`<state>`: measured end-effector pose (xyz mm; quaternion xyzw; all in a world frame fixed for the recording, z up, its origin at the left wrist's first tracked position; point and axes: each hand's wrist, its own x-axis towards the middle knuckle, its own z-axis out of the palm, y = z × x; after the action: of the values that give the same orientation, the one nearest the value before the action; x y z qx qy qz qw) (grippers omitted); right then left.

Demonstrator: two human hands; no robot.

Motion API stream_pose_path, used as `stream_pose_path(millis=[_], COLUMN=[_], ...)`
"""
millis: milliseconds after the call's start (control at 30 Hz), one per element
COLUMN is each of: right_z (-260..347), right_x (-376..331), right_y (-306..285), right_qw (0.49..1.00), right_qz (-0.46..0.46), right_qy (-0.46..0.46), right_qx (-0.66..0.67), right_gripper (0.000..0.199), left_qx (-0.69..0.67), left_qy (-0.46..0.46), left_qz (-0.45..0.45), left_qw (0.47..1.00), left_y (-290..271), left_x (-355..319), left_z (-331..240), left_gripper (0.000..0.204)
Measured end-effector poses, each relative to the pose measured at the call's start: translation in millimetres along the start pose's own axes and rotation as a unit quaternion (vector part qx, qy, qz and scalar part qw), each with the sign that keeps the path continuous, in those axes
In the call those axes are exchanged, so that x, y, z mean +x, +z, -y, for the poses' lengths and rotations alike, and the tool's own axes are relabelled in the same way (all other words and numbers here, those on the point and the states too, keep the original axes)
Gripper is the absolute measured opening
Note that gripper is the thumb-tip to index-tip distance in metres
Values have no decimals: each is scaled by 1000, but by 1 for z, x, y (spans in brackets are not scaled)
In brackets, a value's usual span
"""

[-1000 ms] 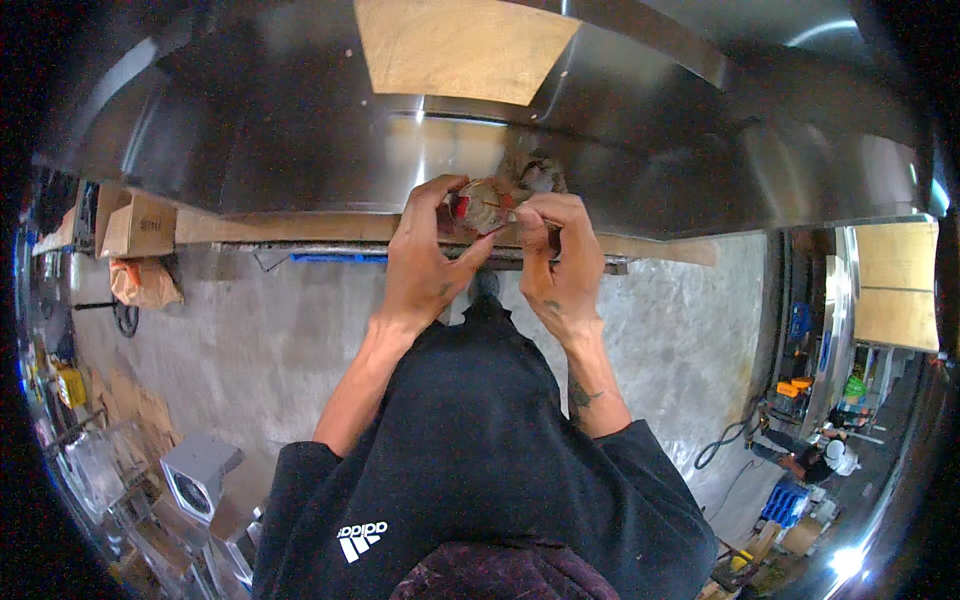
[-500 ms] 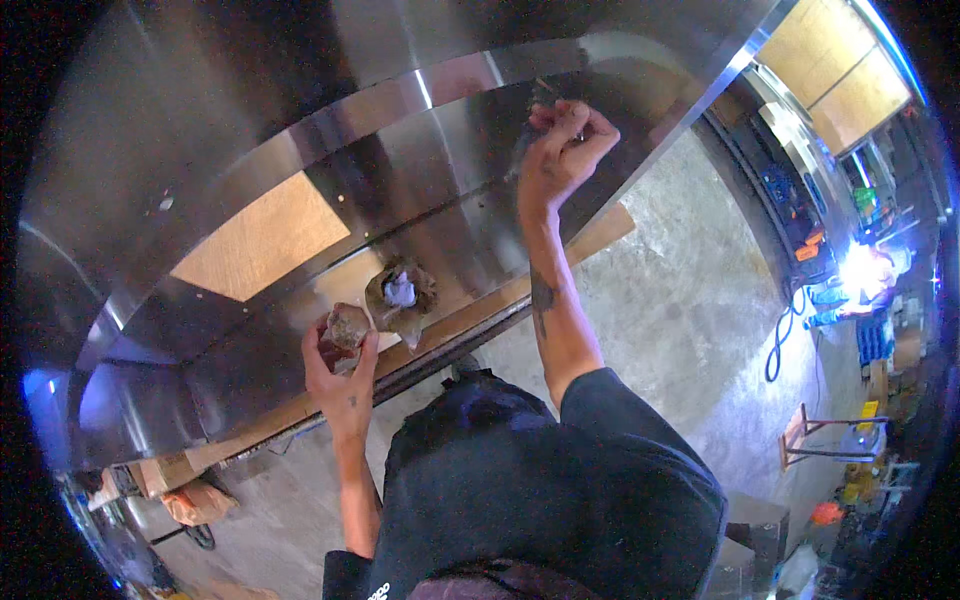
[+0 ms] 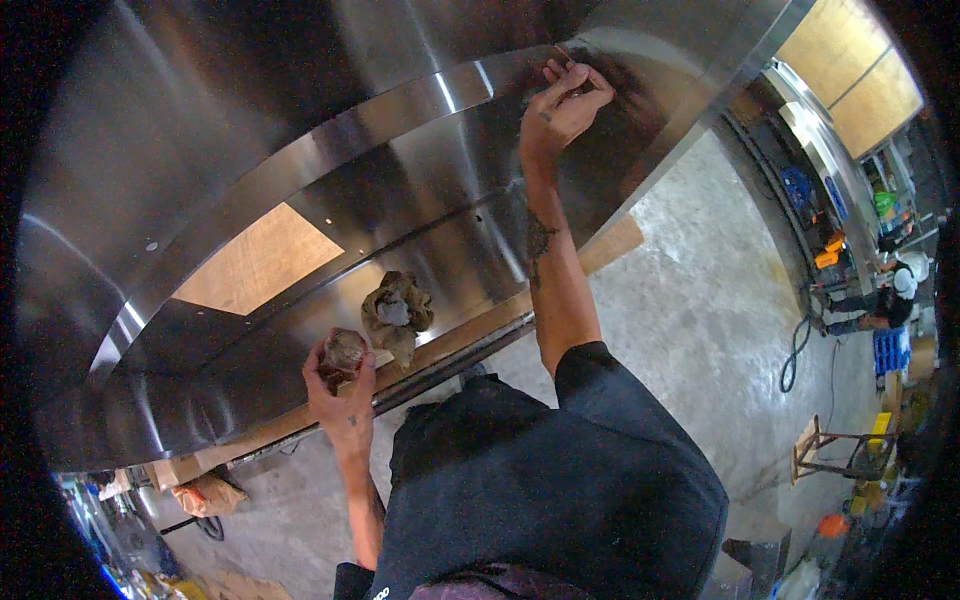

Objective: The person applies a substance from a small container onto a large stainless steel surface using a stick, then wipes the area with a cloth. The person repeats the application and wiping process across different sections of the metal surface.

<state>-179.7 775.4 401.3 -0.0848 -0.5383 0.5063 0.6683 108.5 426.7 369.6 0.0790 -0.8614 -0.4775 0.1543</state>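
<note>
My left hand (image 3: 340, 395) is wrapped round a small, see-through cup-like container (image 3: 346, 352) with something brownish in it; its exact kind is unclear. My right hand (image 3: 567, 105) reaches far forward, fingers pinched on a thin stick-like tool (image 3: 564, 53). The tool's tip is close to the curved inner rim of a large brushed-steel panel (image 3: 330, 140); whether it touches cannot be made out. Beside the left hand, a crumpled brown paper or bag (image 3: 378, 318) with a pale wad (image 3: 393, 309) inside rests on the steel.
A rectangular cutout in the steel shows a tan board (image 3: 262, 262). Wooden boards (image 3: 470, 340) run along the near edge. To the right, on the concrete floor (image 3: 720, 270), are a metal stand (image 3: 845, 450), a dark cable (image 3: 795, 360) and another person (image 3: 885, 295).
My right hand has moved forward and slightly right along the curved rim. The left hand keeps its hold on the container. The bright glare by the other person has gone.
</note>
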Motion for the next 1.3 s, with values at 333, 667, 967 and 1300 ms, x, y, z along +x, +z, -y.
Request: stream_pose_path(millis=[333,667,967,1300], right_z=[-4,-2,3,23], right_x=[3,3,1,-3], right_y=[-1,-1,0,-8], right_qw=[999,999,998,997], right_qz=[12,15,6,2], right_qy=[11,23,49,65], right_qx=[-37,-16,25,36], right_gripper=[26,23,25,26], left_qx=[-7,12,19,-11], left_qy=[-14,21,16,-34], left_qz=[9,-2,0,6], left_qw=[1000,1000,1000,999], left_y=[4,4,6,7], left_x=[1,1,0,-1], left_z=[2,5,3,8], left_gripper=[68,66,63,69])
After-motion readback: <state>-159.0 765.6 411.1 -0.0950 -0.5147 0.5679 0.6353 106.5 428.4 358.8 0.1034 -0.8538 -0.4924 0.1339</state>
